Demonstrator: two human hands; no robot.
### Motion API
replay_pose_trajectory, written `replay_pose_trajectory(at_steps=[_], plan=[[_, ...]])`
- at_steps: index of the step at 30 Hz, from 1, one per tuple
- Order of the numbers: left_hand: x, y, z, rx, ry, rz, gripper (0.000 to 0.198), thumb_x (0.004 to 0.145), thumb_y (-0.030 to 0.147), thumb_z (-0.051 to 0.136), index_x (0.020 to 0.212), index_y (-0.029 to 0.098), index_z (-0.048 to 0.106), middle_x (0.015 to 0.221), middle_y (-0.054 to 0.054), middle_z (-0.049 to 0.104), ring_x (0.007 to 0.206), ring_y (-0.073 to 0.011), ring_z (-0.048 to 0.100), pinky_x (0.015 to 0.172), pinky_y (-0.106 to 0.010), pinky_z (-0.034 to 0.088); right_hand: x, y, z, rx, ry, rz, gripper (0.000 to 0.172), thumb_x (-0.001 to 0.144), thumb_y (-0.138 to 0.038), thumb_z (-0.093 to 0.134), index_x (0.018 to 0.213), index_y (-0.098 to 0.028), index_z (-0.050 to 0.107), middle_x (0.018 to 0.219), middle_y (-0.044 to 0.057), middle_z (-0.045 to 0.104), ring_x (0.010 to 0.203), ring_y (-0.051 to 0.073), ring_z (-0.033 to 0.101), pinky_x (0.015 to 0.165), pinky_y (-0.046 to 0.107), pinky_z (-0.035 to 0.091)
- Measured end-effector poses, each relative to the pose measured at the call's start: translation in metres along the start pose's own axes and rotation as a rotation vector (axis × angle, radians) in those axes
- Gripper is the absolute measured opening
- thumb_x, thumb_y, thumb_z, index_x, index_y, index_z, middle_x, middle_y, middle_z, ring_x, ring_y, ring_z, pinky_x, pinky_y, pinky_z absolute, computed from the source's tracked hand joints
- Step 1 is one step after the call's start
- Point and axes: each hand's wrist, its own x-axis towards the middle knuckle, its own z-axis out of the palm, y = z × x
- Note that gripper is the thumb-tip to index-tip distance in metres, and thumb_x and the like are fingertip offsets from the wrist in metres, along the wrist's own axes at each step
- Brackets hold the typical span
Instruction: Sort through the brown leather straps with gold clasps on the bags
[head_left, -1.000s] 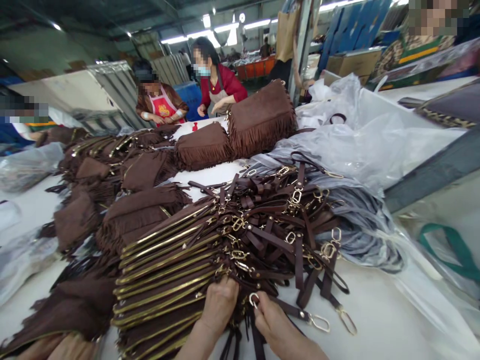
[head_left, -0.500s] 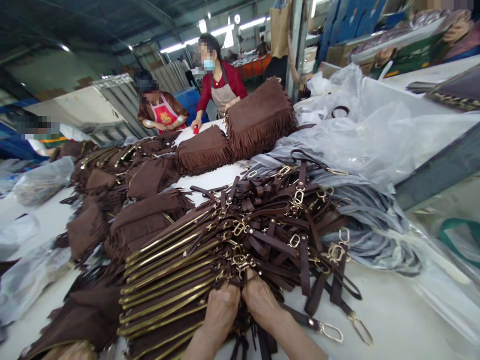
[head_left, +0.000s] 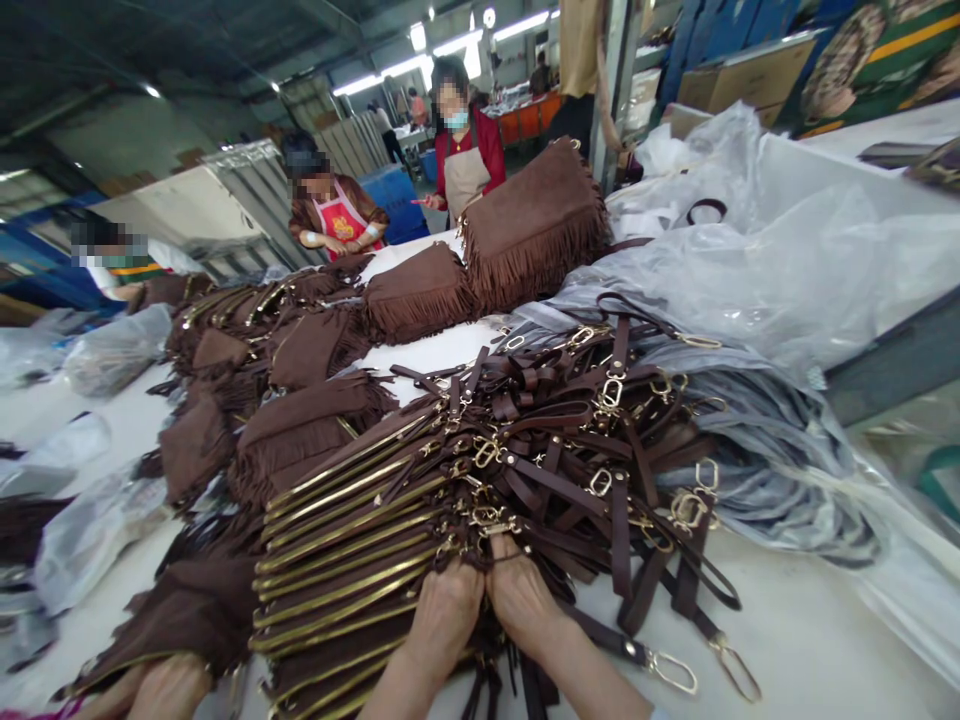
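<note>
A row of dark brown pouches with gold zippers point(head_left: 352, 575) lies before me, overlapping, their ends to the right. At those ends my left hand point(head_left: 450, 605) is closed, knuckles up. Beside it, almost touching, my right hand point(head_left: 521, 595) is closed too, with its index finger reaching forward by the gold clasps point(head_left: 491, 517). Whatever is between the fingers is hidden under the hands. Dark brown leather wrist straps point(head_left: 551, 487) with gold oval hooks are heaped just beyond and to the right.
Fringed brown bags point(head_left: 536, 230) stand farther back on the white table point(head_left: 810, 640). Clear plastic sheeting point(head_left: 765, 260) and grey strips point(head_left: 780, 450) lie at right. At lower left, another person's hand point(head_left: 171, 688) is at a brown pouch point(head_left: 180, 610). Co-workers stand across the table.
My hands stay at the same pouch ends. The view has turned slightly left. Across the table, the person in red has straightened and lifted a hand holding a small red thing.
</note>
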Motion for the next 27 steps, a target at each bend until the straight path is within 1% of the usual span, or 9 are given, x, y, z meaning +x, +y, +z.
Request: replay_pose_trajectory(at_steps=[7, 11, 13, 15, 18, 20, 22, 25, 27], plan=[[0.001, 0.0, -0.005, -0.037, -0.024, 0.021, 0.031, 0.082, 0.003, 0.032, 0.086, 0.014, 0.06, 0.084, -0.008, 0.065, 0.08, -0.0186, 0.062, 0.073, -0.03, 0.049, -0.017, -0.003, 0.001, 0.056, -0.04, 0.082, 0.039, 0.077, -0.002, 0.031, 0.112, -0.004, 0.049, 0.114, 0.025, 0.054, 0.112, 0.028, 0.05, 0.093, 0.043, 0.04], [-0.003, -0.006, -0.007, -0.081, -0.021, 0.071, 0.028, 0.086, 0.011, 0.032, 0.09, 0.017, 0.059, 0.087, -0.005, 0.065, 0.081, -0.0164, 0.063, 0.072, -0.027, 0.05, -0.022, -0.004, -0.023, 0.244, -0.114, 0.109, 0.032, 0.074, -0.004, 0.033, 0.096, -0.009, 0.055, 0.088, 0.016, 0.064, 0.088, 0.024, 0.061, 0.079, 0.037, 0.045], [-0.01, -0.014, -0.001, -0.094, 0.093, 0.165, 0.029, 0.087, 0.013, 0.033, 0.105, 0.019, 0.055, 0.097, -0.006, 0.065, 0.087, -0.0156, 0.062, 0.075, -0.026, 0.051, -0.016, -0.004, -0.039, 0.353, -0.128, 0.124, 0.026, 0.073, -0.009, 0.038, 0.092, -0.013, 0.055, 0.083, 0.009, 0.063, 0.081, 0.02, 0.06, 0.073, 0.031, 0.045], [-0.021, -0.023, 0.011, -0.057, 0.321, 0.291, 0.036, 0.086, 0.01, 0.032, 0.119, 0.016, 0.046, 0.109, -0.009, 0.061, 0.098, -0.0167, 0.059, 0.082, -0.029, 0.05, -0.006, -0.005, -0.053, 0.455, -0.132, 0.156, 0.024, 0.07, -0.013, 0.042, 0.091, -0.015, 0.053, 0.081, 0.004, 0.061, 0.077, 0.016, 0.057, 0.068, 0.025, 0.044], [-0.04, -0.031, 0.035, 0.027, 0.619, 0.412, 0.05, 0.081, 0.0, 0.03, 0.128, 0.013, 0.036, 0.121, -0.012, 0.055, 0.117, -0.0197, 0.046, 0.096, -0.034, 0.044, 0.011, -0.009, -0.07, 0.582, -0.168, 0.243, 0.023, 0.064, -0.013, 0.045, 0.086, -0.015, 0.052, 0.064, -0.004, 0.053, 0.056, 0.009, 0.049, 0.054, 0.02, 0.038], [-0.051, -0.03, 0.047, 0.066, 0.663, 0.421, 0.055, 0.078, -0.003, 0.032, 0.131, 0.014, 0.034, 0.121, -0.011, 0.055, 0.12, -0.0207, 0.042, 0.098, -0.035, 0.042, 0.017, -0.015, -0.078, 0.634, -0.199, 0.295, 0.02, 0.062, -0.012, 0.045, 0.08, -0.016, 0.051, 0.054, -0.007, 0.045, 0.045, 0.006, 0.039, 0.047, 0.018, 0.033], [-0.056, -0.03, 0.051, 0.099, 0.596, 0.404, 0.053, 0.08, 0.001, 0.034, 0.13, 0.017, 0.037, 0.119, -0.009, 0.056, 0.118, -0.0213, 0.045, 0.095, -0.036, 0.044, 0.018, -0.023, -0.082, 0.654, -0.223, 0.309, 0.018, 0.06, -0.011, 0.044, 0.077, -0.016, 0.049, 0.049, -0.01, 0.041, 0.04, 0.005, 0.033, 0.045, 0.018, 0.03], [-0.058, -0.053, 0.035, 0.151, 0.511, 0.319, 0.036, 0.087, 0.021, 0.039, 0.122, 0.024, 0.047, 0.121, -0.01, 0.054, 0.111, -0.0216, 0.05, 0.09, -0.041, 0.047, 0.014, -0.03, -0.075, 0.644, -0.213, 0.258, 0.017, 0.062, -0.007, 0.043, 0.074, -0.017, 0.049, 0.046, -0.01, 0.039, 0.039, 0.006, 0.035, 0.044, 0.02, 0.032], [-0.063, -0.09, 0.011, 0.212, 0.567, 0.207, 0.033, 0.087, 0.036, 0.041, 0.117, 0.026, 0.05, 0.122, -0.009, 0.052, 0.106, -0.0209, 0.052, 0.087, -0.043, 0.047, 0.023, -0.029, -0.064, 0.692, -0.003, 0.21, 0.009, 0.071, -0.014, 0.047, 0.072, -0.019, 0.055, 0.049, -0.006, 0.046, 0.044, 0.009, 0.045, 0.046, 0.023, 0.038]])
